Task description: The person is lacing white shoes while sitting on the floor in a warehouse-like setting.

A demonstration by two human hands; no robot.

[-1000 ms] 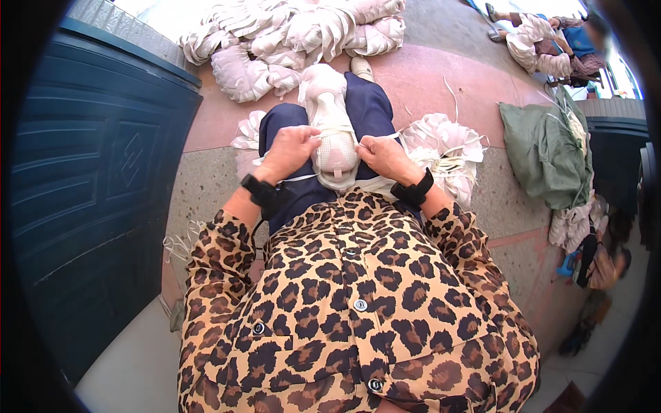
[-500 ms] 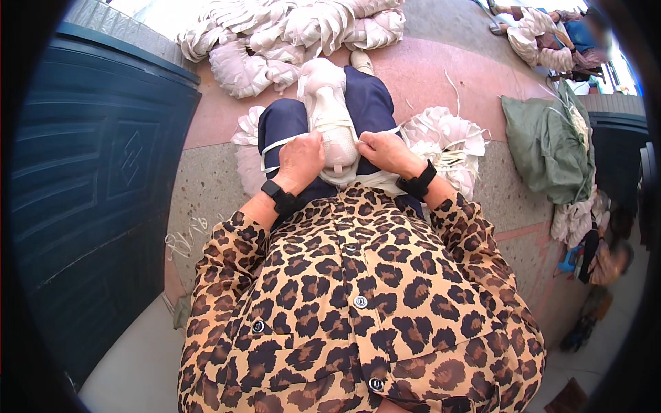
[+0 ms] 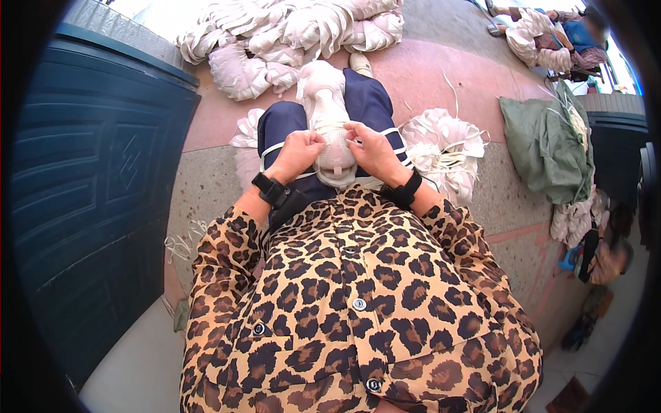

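Note:
A white, mesh-like shoe upper [image 3: 335, 148] lies between my thighs, its rounded end with a small tab toward me. My left hand [image 3: 297, 154] is closed in a pinch at its left edge; a white shoelace [image 3: 273, 147] runs from beside that hand across my left thigh. At the upper's right edge my right hand [image 3: 375, 150] pinches a short white lace end. Another white strand crosses my right thigh. Exactly how the laces pass through the upper is too small to make out.
Bundled white uppers [image 3: 296, 34] are heaped on the floor ahead. A smaller pile [image 3: 444, 148] sits by my right leg, near a green sack [image 3: 544, 141]. Blue panelled doors [image 3: 103, 151] stand left. Other people [image 3: 575, 41] sit at the far right.
My right hand has moved inward over the upper's right edge, its fingers raised. My left hand has shifted slightly. The strand drawn out toward the right has slackened onto my thigh.

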